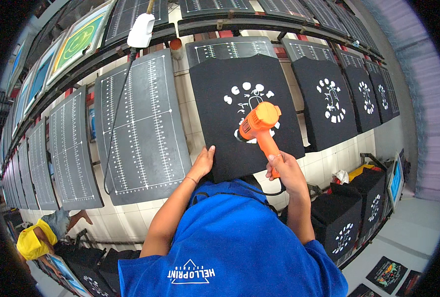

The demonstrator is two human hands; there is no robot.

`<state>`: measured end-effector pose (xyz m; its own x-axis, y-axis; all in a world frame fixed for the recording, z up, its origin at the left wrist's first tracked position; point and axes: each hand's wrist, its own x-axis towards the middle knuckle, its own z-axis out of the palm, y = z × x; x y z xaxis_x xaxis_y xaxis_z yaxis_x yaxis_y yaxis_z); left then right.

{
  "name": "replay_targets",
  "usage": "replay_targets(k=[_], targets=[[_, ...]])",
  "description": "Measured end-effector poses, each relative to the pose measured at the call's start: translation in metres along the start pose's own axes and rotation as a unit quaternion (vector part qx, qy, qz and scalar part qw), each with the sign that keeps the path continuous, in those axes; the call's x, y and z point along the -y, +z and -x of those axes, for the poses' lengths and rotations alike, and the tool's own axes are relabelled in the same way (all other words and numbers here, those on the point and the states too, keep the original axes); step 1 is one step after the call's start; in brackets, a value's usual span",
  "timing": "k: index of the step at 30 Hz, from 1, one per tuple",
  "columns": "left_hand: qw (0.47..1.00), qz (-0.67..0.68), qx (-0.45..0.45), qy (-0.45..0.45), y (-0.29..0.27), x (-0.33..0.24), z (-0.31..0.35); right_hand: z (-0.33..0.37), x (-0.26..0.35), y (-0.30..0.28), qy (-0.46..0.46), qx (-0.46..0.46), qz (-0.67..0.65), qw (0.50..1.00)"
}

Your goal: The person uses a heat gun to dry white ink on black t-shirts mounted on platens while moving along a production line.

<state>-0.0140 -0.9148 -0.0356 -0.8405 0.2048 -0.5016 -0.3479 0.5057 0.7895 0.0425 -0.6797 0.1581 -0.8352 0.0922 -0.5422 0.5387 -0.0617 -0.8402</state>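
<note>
My right hand (287,172) is closed around the handle of an orange heat gun (266,119). The gun's dark nozzle points down and left over a black T-shirt (220,114) stretched on a flat printing board. A white print, a ring of blobs around a line figure, shows on the shirt, partly covered by the gun. At the shirt's lower left edge, my left hand (203,162) grips the side of the covered board; some of its fingers are hidden. Below the board, a dark cord runs from my right hand across my waist.
To the left stand bare grey boards (140,123) with ruler markings. More printed black shirts (325,104) lie on boards to the right. A white power socket (141,30) hangs by its cable above. At lower left, a person in a yellow top (36,240) handles a framed screen.
</note>
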Motion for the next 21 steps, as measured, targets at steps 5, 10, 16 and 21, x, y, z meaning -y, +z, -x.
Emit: replay_targets(k=[5, 10, 16, 21], targets=[[0.999, -0.024, 0.036, -0.032, -0.001, 0.002, -0.004, -0.004, 0.002, 0.007, -0.003, 0.018, 0.043, 0.999], [1.000, 0.009, 0.019, 0.020, 0.006, 0.019, -0.011, -0.007, 0.007, 0.007, 0.005, 0.018, 0.040, 0.999], [0.999, 0.006, 0.033, 0.013, 0.007, 0.023, -0.015, -0.015, 0.005, 0.009, -0.003, 0.023, 0.040, 0.999], [0.999, 0.003, 0.040, 0.004, 0.000, 0.008, -0.007, -0.020, 0.003, 0.007, 0.002, 0.041, 0.031, 0.999]])
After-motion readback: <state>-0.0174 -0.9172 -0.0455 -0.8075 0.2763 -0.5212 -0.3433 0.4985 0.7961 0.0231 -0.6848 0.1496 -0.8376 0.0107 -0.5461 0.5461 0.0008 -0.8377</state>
